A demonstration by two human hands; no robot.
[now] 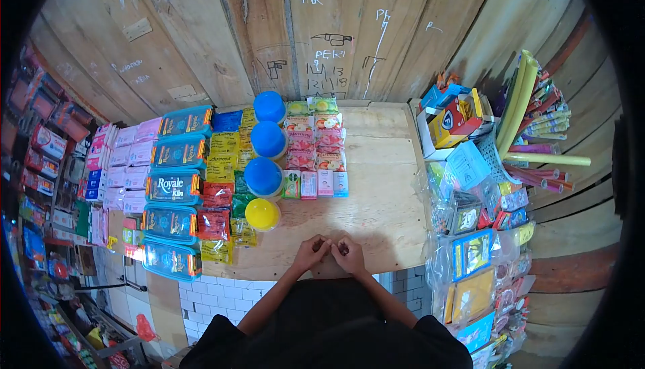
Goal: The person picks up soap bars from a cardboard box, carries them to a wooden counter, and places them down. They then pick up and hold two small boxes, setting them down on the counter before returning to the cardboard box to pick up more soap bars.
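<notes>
My left hand (312, 253) and my right hand (348, 255) rest close together over the front edge of the wooden table (376, 214). Their fingers are curled in and the fingertips meet; nothing shows in them. Beyond them, small boxes (308, 185) stand in a row, with several Harmony soap packs (300, 140) behind. To the left are three blue-lidded jars (263, 177) and a yellow-lidded jar (262, 214). Further left lie red sachets (214, 224), yellow sachets (220, 167) and a column of Royale packs (173, 187).
Pink packs (138, 154) fill the table's far left, near crowded shelves (50, 187). On the right stand an open carton (457, 124), a blue basket (494, 154) with long yellow tubes (521, 100), and many plastic-wrapped goods (474, 255). A plank wall (390, 39) closes the back.
</notes>
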